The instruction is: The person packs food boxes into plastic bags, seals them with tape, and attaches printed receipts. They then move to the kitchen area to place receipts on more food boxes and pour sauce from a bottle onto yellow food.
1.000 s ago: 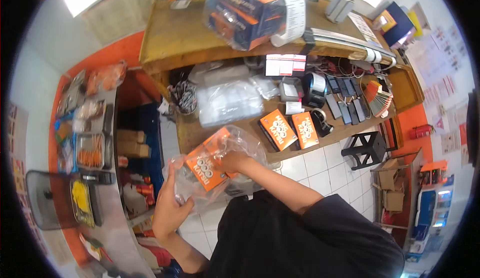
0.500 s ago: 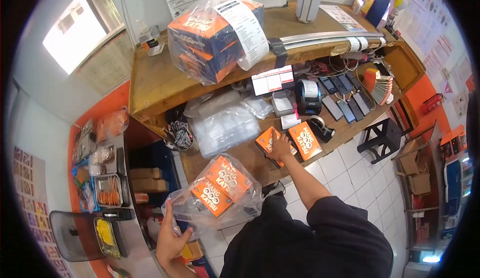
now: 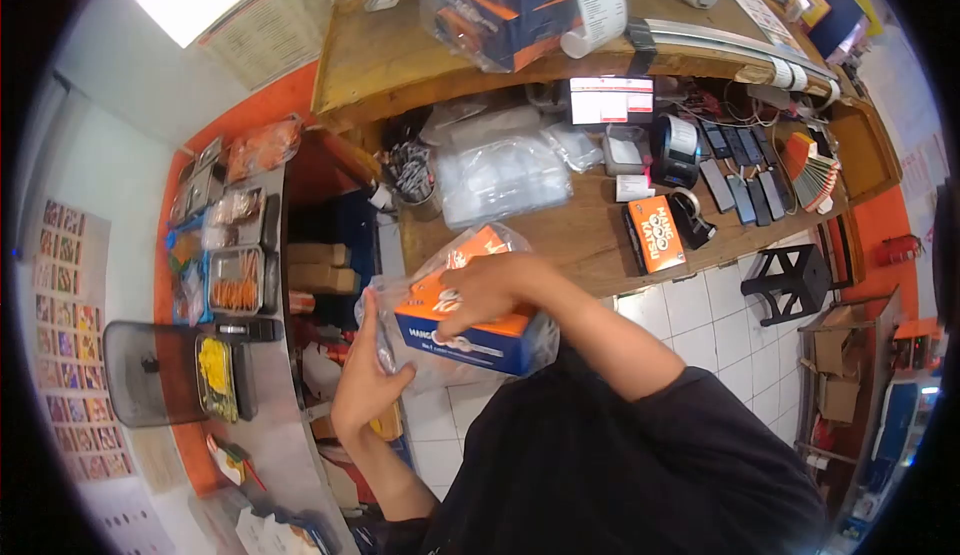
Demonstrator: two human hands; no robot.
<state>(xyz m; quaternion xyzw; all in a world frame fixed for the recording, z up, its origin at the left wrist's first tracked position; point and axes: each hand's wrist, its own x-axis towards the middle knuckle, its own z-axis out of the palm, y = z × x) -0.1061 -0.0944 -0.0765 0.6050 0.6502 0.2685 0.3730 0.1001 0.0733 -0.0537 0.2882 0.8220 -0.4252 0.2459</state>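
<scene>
An orange and blue food box, printed MANG KATSU, is in my right hand, whose fingers spread over its top and front. It is over the mouth of a clear plastic bag near the counter's front edge. Under and behind my right hand, another orange box shows in the bag. My left hand grips the bag's left side, thumb apart from the upright fingers. To the right, one more such box lies on the wooden counter.
A stack of clear plastic bags lies behind my hands. A receipt printer, tape dispenser and several phones are at the right. On the upper shelf stands a bagged stack of boxes. Food trays line the left side.
My right hand has picked up one of the two boxes on the counter and carried it left to the bag. My left hand keeps its hold on the bag. The view has shifted.
</scene>
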